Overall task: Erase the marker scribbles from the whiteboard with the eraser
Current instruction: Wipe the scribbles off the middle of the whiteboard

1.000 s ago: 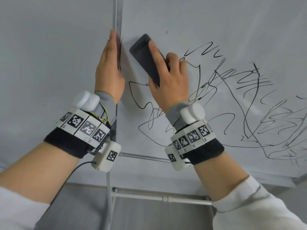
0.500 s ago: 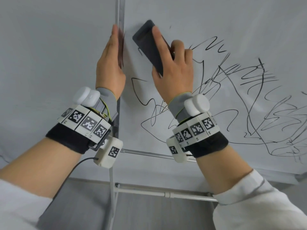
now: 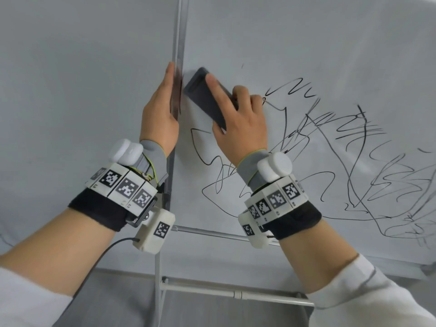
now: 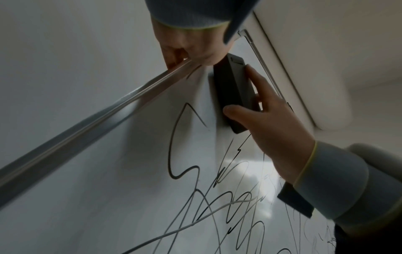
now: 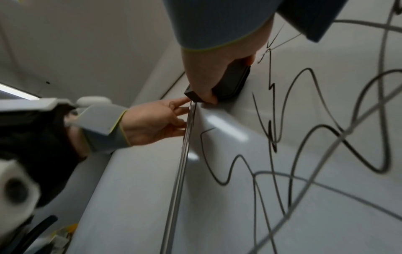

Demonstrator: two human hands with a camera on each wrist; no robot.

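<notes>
Two hands up. Right hand (image 3: pixel 238 128) gripping eraser (image 3: pixel 205 97), pressed flat on whiteboard (image 3: pixel 306 43) near its left edge, beside scribbles (image 3: pixel 330 142). Left hand (image 3: pixel 160 109) clasping frame (image 3: pixel 177 43), fingers wrapped round it.

The scribbles (image 3: pixel 354 161) run off the head view's right edge.

Office or classrm-type room: freestanding whiteboard (image 3: pixel 306 55) on metal stand (image 3: pixel 236 292), plain pale walls (image 3: pixel 70 67).
</notes>
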